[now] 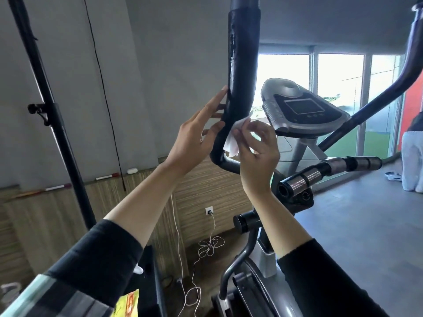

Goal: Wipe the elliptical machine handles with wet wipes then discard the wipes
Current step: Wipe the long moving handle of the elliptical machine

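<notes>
Left hand (pixel 194 136) spread flat against handle (pixel 238 92); right hand (pixel 256 152) apparently pinching wipe (pixel 231 139) on it.

Two hands (pixel 194 138), one wipe (pixel 231 140), perhaps three handles (pixel 242 72).

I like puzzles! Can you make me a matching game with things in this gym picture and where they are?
Things:
1. wet wipe
2. left hand
3. console screen
4. white cable

Places:
A. plugged into the wall socket
B. pinched in the right hand
C. resting open on the foam handle
D. in front of the window

Pairs: 1-B, 2-C, 3-D, 4-A
</notes>
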`<state>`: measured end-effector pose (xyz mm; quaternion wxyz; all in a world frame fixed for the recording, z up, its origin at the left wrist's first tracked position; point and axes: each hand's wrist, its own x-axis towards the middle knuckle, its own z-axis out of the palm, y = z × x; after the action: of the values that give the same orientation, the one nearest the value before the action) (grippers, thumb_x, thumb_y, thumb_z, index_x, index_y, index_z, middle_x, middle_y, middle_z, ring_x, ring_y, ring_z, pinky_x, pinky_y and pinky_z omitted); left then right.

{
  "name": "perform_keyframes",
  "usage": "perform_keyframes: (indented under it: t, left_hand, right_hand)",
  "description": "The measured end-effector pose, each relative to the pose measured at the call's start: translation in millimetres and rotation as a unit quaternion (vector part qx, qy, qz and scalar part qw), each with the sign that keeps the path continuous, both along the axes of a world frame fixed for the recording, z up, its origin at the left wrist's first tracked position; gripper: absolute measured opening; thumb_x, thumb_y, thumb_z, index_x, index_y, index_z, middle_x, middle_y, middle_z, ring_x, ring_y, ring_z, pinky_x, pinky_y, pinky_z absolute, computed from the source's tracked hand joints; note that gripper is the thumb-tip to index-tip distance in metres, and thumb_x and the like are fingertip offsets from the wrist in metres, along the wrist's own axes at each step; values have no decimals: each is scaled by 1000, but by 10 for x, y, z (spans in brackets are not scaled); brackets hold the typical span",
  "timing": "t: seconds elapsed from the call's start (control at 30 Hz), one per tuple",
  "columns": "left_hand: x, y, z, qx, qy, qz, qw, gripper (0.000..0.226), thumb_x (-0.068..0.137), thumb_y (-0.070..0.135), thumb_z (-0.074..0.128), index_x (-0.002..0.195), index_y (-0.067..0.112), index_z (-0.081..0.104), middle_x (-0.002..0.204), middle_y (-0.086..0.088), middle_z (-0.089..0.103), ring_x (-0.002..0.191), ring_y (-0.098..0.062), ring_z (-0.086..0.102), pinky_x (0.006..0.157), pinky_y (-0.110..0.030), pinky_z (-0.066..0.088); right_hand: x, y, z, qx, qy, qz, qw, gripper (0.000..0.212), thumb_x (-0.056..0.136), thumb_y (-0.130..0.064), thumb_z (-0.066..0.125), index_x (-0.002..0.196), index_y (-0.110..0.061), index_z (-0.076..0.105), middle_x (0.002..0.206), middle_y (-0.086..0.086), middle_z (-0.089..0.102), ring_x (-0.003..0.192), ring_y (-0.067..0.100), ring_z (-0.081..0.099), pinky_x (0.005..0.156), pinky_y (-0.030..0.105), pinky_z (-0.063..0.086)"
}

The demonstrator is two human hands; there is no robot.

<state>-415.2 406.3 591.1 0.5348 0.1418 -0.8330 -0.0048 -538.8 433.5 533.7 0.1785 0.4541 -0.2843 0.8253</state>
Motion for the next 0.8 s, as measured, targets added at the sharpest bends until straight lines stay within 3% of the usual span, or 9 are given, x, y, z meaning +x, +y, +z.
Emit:
perform_keyframes:
  t: [0.13, 0.23, 0.33, 0.43, 0.57, 0.67, 0.8]
  left_hand:
    - [16, -12, -29, 17, -2, -3, 1000, 64, 95, 4, 54, 144, 36, 28, 120, 16, 58, 110, 12, 53, 87, -12, 51]
    - [10, -65, -66, 21, -2, -1, 1000, 62, 95, 3, 54, 143, 35, 32, 121, 14, 59, 113, 8, 54, 89, -17, 53]
    - [9, -132, -95, 23, 0, 7, 1000, 56, 95, 2, 53, 143, 27, 40, 122, 13, 60, 114, 2, 57, 92, -19, 52]
    - [13, -161, -113, 48, 1, 4, 999, 49, 95, -1, 51, 139, 20, 46, 123, 14, 57, 107, 10, 56, 90, -10, 49]
    - [22, -192, -152, 68, 5, -5, 998, 45, 96, 1, 52, 135, 22, 51, 119, 17, 59, 104, 12, 57, 83, -5, 46]
    - [16, -233, -160, 81, 12, -11, 997, 42, 96, 2, 54, 131, 24, 52, 117, 15, 59, 101, 15, 57, 82, -5, 46]
    - [17, -321, -178, 83, 9, -2, 996, 37, 95, 1, 55, 129, 15, 57, 115, 11, 61, 98, 19, 56, 80, -3, 46]
  right_hand:
    - [-2, 72, 125, -42, 15, -36, 998, 17, 80, 3, 70, 97, 6, 70, 95, 19, 62, 91, 16, 59, 84, 15, 46]
    - [10, 18, 65, -57, 18, -52, 997, 17, 78, 6, 71, 95, 8, 70, 94, 21, 62, 93, 9, 56, 85, 12, 45]
    - [55, -188, -180, -3, 12, -42, 999, 15, 77, 5, 72, 90, -1, 71, 94, 21, 64, 92, 11, 59, 85, 10, 46]
    - [76, -377, -369, 75, 12, -61, 995, 12, 78, 0, 72, 90, -3, 73, 99, 15, 66, 88, 19, 64, 85, 7, 45]
    - [117, -348, -347, 47, -43, -13, 998, 15, 80, -2, 72, 95, -2, 70, 97, 10, 65, 91, 10, 62, 85, 18, 50]
    - [146, -358, -323, 44, -71, 6, 996, 15, 80, -1, 72, 94, -3, 68, 96, 8, 65, 89, 10, 62, 84, 17, 48]
    - [145, -514, -427, 85, -34, -51, 994, 11, 78, -4, 74, 89, -3, 73, 95, 12, 66, 86, 12, 62, 82, 18, 51]
